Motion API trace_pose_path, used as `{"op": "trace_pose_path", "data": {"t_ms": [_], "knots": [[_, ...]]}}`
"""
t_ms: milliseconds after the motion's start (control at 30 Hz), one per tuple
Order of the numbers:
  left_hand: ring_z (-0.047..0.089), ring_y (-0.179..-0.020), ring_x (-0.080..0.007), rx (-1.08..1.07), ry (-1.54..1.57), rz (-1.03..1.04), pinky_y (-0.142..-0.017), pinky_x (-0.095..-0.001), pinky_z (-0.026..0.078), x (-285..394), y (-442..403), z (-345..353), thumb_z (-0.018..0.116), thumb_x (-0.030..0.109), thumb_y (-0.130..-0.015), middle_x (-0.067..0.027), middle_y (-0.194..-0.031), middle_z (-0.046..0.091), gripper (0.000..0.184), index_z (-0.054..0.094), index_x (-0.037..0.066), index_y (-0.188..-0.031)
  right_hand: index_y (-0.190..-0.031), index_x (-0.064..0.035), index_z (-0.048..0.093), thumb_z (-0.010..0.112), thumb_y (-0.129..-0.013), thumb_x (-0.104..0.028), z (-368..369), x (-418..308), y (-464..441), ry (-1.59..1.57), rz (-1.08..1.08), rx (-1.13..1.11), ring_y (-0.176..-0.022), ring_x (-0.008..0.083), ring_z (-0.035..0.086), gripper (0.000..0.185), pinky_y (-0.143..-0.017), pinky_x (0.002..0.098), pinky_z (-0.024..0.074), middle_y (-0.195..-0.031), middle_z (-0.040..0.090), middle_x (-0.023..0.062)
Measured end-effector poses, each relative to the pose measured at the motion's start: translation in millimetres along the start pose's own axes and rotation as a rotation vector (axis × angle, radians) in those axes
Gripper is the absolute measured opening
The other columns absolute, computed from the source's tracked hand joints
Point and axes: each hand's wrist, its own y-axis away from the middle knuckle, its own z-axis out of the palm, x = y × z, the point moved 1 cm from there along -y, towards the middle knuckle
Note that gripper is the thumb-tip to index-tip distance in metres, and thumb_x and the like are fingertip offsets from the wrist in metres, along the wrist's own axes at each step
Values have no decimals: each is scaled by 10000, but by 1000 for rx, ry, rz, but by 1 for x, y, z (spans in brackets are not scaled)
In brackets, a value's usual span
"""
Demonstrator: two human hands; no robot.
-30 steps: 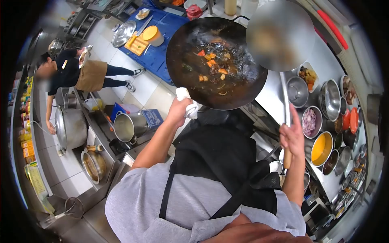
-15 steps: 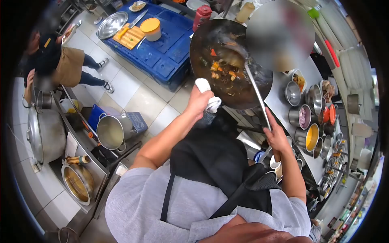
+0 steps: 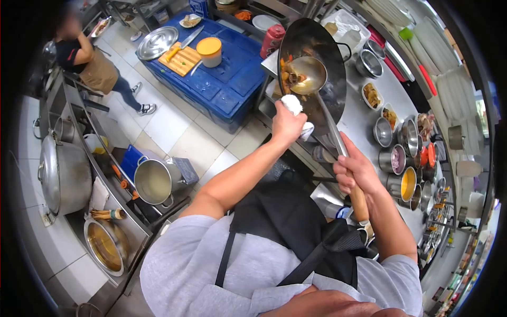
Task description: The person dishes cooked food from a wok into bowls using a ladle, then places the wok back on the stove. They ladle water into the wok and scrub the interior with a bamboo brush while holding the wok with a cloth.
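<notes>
A white cloth is bunched in my left hand, closed at the near rim of the dark wok; the grip under the cloth is hidden. The wok is tilted toward the left, with orange and brown food pieces on its left side. My right hand is wrapped round the ladle, on the metal shaft above the wooden handle end. The ladle's round bowl is inside the wok and holds some food and liquid.
Left of the wok, a blue chest bears a cutting board, a yellow-lidded tub and a knife. Metal bowls stand on the right counter. A person stands at the far left. A large pot is at left.
The wok has gone from lying fairly level to tilted leftward, my left hand moving up and right with it. The ladle's bowl has come into clear view with food in it.
</notes>
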Motion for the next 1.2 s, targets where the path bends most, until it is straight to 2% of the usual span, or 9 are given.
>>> {"op": "trace_pose_path", "data": {"t_ms": [300, 367, 500, 600, 733, 867, 967, 1000, 1200], "knots": [[628, -1059, -436, 115, -129, -15, -929, -455, 487, -2, 1, 10, 675, 197, -745, -288, -1128, 635, 592, 406, -12, -1229, -1581, -278, 61, 513, -997, -151, -94, 52, -19, -594, -276, -562, -362, 63, 333, 749, -289, 232, 327, -707, 416, 38], [647, -980, -357, 132, 9, 8, -898, -406, 494, -12, -1, 18, 662, 119, -743, -219, -1042, 647, 528, 440, -19, -1202, -1579, -289, 99, 509, -991, -147, -105, 56, -23, -468, -228, -463, -372, 67, 332, 731, -310, 241, 326, -714, 424, 32], [600, -668, -159, -113, 466, -47, -541, -331, 513, -17, 6, 20, 577, -13, -783, -48, -824, 568, 228, 508, 54, -990, -1544, -287, 244, 494, -996, -140, -120, 38, -44, -471, -10, -331, -423, 62, 362, 620, -375, 235, 352, -759, 444, 28], [595, -629, -182, -145, 564, -268, -514, -341, 517, -5, 19, 18, 567, -3, -801, -47, -797, 552, 241, 487, 52, -1021, -1536, -282, 258, 490, -1002, -143, -136, 25, -40, -452, -54, -228, -430, 65, 372, 599, -383, 236, 359, -759, 455, 32], [599, -670, -184, -174, 618, -249, -535, -354, 528, -17, 13, 26, 554, -5, -803, -56, -827, 551, 266, 474, 47, -1051, -1577, -252, 134, 486, -962, -65, -143, -8, -31, 46, -118, 106, -444, 93, 426, 733, -396, 266, 382, -720, 471, 29], [586, -693, -171, -61, 519, 24, -555, -350, 519, -18, 0, 40, 558, -22, -774, -56, -871, 538, 307, 473, 39, -1063, -1579, -241, 132, 481, -927, -34, -148, -17, -57, 341, -146, 223, -437, 100, 429, 768, -404, 264, 377, -704, 479, 25], [568, -792, -155, 96, 311, 143, -682, -325, 502, -14, -15, 40, 597, -13, -721, -58, -906, 538, 384, 476, 7, -1085, -1580, -216, 129, 490, -923, -34, -120, -17, -60, 404, -166, 136, -445, 97, 421, 771, -413, 262, 372, -703, 469, 20], [625, -1029, -294, 102, 217, 90, -883, -369, 495, -11, -23, 37, 660, 125, -734, -209, -1109, 620, 537, 466, -61, -1199, -1580, -216, 129, 490, -923, -34, -108, -19, -54, 404, -172, 127, -445, 97, 421, 771, -413, 262, 372, -703, 469, 20], [638, -1042, -345, 132, 135, 15, -906, -388, 487, 13, -50, 29, 674, 171, -742, -249, -1126, 627, 572, 457, -70, -1213, -1580, -228, 92, 465, -965, -81, -54, -44, 7, -62, -39, -294, -458, 67, 395, 734, -414, 260, 376, -741, 434, 29]]}}
